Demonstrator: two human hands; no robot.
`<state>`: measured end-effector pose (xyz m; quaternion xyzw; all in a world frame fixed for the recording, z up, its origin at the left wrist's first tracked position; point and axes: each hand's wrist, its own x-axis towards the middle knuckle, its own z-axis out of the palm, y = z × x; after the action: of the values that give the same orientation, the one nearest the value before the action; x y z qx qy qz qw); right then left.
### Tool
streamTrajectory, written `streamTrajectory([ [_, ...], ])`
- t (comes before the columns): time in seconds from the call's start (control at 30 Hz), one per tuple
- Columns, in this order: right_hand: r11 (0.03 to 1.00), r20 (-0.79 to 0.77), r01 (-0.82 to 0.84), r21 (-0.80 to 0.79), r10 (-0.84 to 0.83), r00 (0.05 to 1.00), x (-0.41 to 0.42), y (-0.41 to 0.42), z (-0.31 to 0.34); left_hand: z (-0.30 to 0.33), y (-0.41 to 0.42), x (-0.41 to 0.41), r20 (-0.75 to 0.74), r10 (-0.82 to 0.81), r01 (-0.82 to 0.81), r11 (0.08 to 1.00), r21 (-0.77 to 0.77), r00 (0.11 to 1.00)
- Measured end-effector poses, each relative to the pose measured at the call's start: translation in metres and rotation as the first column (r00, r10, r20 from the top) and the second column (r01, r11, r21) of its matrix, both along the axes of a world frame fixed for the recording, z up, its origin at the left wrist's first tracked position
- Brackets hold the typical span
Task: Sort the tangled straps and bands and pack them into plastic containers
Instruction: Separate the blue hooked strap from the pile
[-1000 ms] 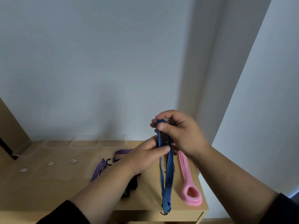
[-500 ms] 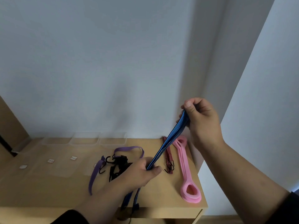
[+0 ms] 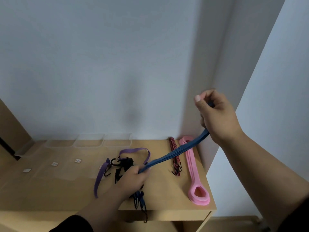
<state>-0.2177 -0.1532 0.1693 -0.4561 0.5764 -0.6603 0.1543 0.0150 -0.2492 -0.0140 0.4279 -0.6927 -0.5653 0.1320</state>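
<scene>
The smooth wooden worktop (image 3: 167, 195) carries clear plastic tubs (image 3: 103, 139) at its back. My right hand (image 3: 217, 118) and left hand (image 3: 133, 178) curl their fingers round a flat, ribbed blue strap (image 3: 175, 152), stretched taut between them above the worktop. A flat pink band (image 3: 192, 168), purple strap (image 3: 100, 174) and red striped cord (image 3: 174, 154) lie below.

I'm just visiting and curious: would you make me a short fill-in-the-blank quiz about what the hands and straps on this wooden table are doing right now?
1. Both hands stretch one striped elastic strap whose colour is ____.
2. The raised end of that strap is gripped by the ____ hand; the other hand grips it low over the table.
3. Along the right edge of the wooden table lies a flat rubber band coloured ____.
4. The clear plastic containers at the back stand against the ____.

Missing words: blue; right; pink; wall
</scene>
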Motion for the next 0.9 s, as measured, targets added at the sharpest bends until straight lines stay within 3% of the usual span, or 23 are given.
streamTrajectory([
  [0.13,0.913,-0.392,-0.062,0.403,0.233,0.89,-0.027,0.011,-0.036,0.025,-0.012,-0.006,-0.153,0.155,-0.161,0.987,-0.026,0.976],
  [0.2,0.805,-0.449,-0.049,0.591,0.379,0.809,-0.034,0.016,-0.064,0.047,-0.014,-0.008,-0.251,0.167,-0.188,0.98,-0.062,0.953],
  [0.33,0.639,-0.46,0.006,0.769,0.546,0.7,-0.024,0.019,-0.116,0.082,-0.014,-0.021,-0.363,0.1,-0.142,0.986,-0.089,0.926],
  [0.43,0.624,-0.402,-0.043,0.78,0.552,0.731,-0.004,0.017,-0.147,0.1,-0.006,-0.039,-0.494,0.121,-0.125,0.992,0.025,0.861],
  [0.6,0.708,-0.062,-0.454,0.54,0.572,0.818,0.026,0.019,-0.161,0.114,0.008,-0.064,-0.718,0.181,0.083,0.945,0.317,0.672],
  [0.67,0.715,0.102,-0.53,0.456,0.55,0.829,0.035,0.022,-0.161,0.119,0.011,-0.071,-0.742,0.181,0.159,0.918,0.363,0.646],
  [0.77,0.754,0.23,-0.478,0.451,0.419,0.878,0.04,0.025,-0.167,0.122,0.013,-0.081,-0.775,0.161,0.213,0.91,0.356,0.611],
  [0.9,0.744,0.328,-0.502,0.44,0.387,0.862,0.044,0.025,-0.17,0.124,0.011,-0.094,-0.721,0.191,0.132,0.921,0.365,0.666],
])
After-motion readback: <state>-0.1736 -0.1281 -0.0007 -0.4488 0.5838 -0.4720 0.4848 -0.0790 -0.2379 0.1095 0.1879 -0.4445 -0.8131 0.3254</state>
